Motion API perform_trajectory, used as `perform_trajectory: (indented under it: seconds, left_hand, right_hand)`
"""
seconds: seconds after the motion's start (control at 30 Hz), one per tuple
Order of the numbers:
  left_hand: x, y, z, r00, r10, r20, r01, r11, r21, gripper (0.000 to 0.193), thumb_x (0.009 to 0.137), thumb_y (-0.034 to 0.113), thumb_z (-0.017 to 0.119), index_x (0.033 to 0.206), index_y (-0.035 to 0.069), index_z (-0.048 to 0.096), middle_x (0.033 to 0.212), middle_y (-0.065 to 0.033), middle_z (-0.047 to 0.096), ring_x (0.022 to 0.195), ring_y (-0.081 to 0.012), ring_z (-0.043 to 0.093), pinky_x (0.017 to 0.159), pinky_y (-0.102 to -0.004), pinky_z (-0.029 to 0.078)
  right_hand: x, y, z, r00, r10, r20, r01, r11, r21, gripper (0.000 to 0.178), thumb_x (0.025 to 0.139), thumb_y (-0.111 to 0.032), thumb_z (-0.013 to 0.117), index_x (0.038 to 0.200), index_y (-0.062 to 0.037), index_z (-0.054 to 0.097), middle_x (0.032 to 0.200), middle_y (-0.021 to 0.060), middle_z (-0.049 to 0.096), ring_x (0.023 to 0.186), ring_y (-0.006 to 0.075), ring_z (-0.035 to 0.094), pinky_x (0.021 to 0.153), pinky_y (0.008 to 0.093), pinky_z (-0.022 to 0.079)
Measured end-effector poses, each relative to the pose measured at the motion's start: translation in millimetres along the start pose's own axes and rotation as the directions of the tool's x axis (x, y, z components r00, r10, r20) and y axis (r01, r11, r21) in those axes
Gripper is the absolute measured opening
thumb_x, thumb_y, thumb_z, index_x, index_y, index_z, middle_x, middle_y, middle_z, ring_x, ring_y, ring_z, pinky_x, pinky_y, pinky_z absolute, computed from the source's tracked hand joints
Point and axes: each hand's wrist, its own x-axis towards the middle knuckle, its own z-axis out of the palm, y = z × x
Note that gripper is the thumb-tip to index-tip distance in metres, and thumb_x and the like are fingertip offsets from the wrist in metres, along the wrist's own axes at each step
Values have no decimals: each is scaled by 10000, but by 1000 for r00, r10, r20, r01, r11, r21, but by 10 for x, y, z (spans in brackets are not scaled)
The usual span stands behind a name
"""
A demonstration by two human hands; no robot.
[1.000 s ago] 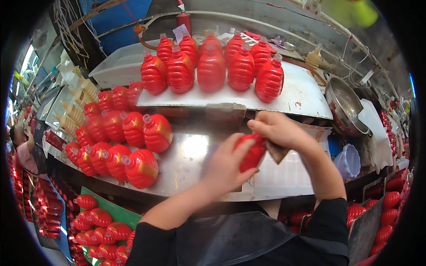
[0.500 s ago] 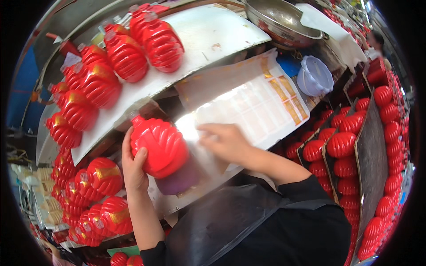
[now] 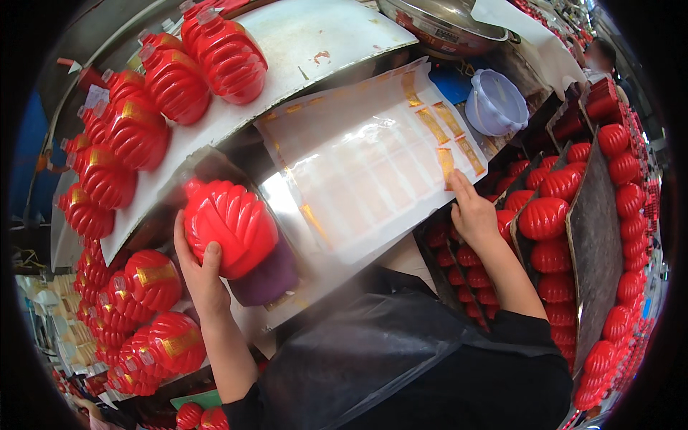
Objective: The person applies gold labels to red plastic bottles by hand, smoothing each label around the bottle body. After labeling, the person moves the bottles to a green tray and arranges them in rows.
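My left hand (image 3: 203, 281) grips a red ribbed plastic bottle (image 3: 233, 231), its thumb on the near side and its fingers along the left side. The bottle leans with its neck toward the far left, over a purple cloth pad (image 3: 269, 281). At the right part of a white sticker sheet (image 3: 351, 172), the outstretched fingertips of my right hand (image 3: 476, 216) touch the lower end of a gold label (image 3: 445, 165). The thumb of that hand is apart from the fingers. A few other gold labels remain around it, and much of the sheet is bare backing.
Finished-looking red bottles with gold bands stand on a white board (image 3: 315, 50) at the far left and in a cluster (image 3: 154, 279) near left. A metal basin (image 3: 444, 29) and lilac bucket (image 3: 496, 104) are far right. Racks of red bottles (image 3: 552, 218) line the right.
My right hand has moved right, from beside the bottle to the gold labels at the sheet's right side. My left hand still holds the bottle; the whole view has shifted slightly.
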Motion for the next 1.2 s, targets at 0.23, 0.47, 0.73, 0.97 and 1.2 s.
perform_trajectory:
  seconds: [0.23,0.47,0.73,0.97,1.2]
  left_hand:
    - [-56,67,26,1000,3,-9,-2,998,58,881,825,156,794,1577,37,353,1529,-157,457,1392,-278,476,1180,-417,383]
    - [-44,151,67,997,-57,-45,59,997,42,917,770,192,859,1543,13,402,1446,-161,525,1307,-244,549,1112,-375,454]
    - [13,116,-44,1000,10,-20,-4,966,259,887,783,258,843,1525,1,430,1467,-194,511,1336,-294,537,1122,-404,443]
    - [147,199,-42,997,-76,-27,75,996,-36,684,874,294,774,1425,-12,506,1369,-200,578,1196,-289,615,1038,-428,489]
    - [311,181,0,998,55,-22,-44,935,352,561,832,295,794,1254,-13,590,1216,-205,634,1139,-371,627,990,-440,498]
  right_hand:
    - [161,-70,-152,964,-247,-101,262,948,181,206,846,-62,761,1051,-45,754,1046,128,758,752,308,729,691,373,593]
    - [1141,-1058,-666,741,-91,665,-561,461,688,270,963,-200,704,918,55,780,677,47,695,536,86,613,511,227,454]
    - [1963,-2552,-1089,797,-586,-145,472,454,756,135,870,-18,721,988,13,778,810,119,761,612,117,684,545,258,527]
    - [1620,-3093,-921,369,-913,-176,919,387,-79,310,721,-77,658,1004,38,709,975,191,710,517,136,579,461,281,451]
    - [1278,-2981,-878,315,-944,-95,920,328,-215,348,755,-82,702,1074,49,746,1043,221,745,536,115,577,464,264,436]
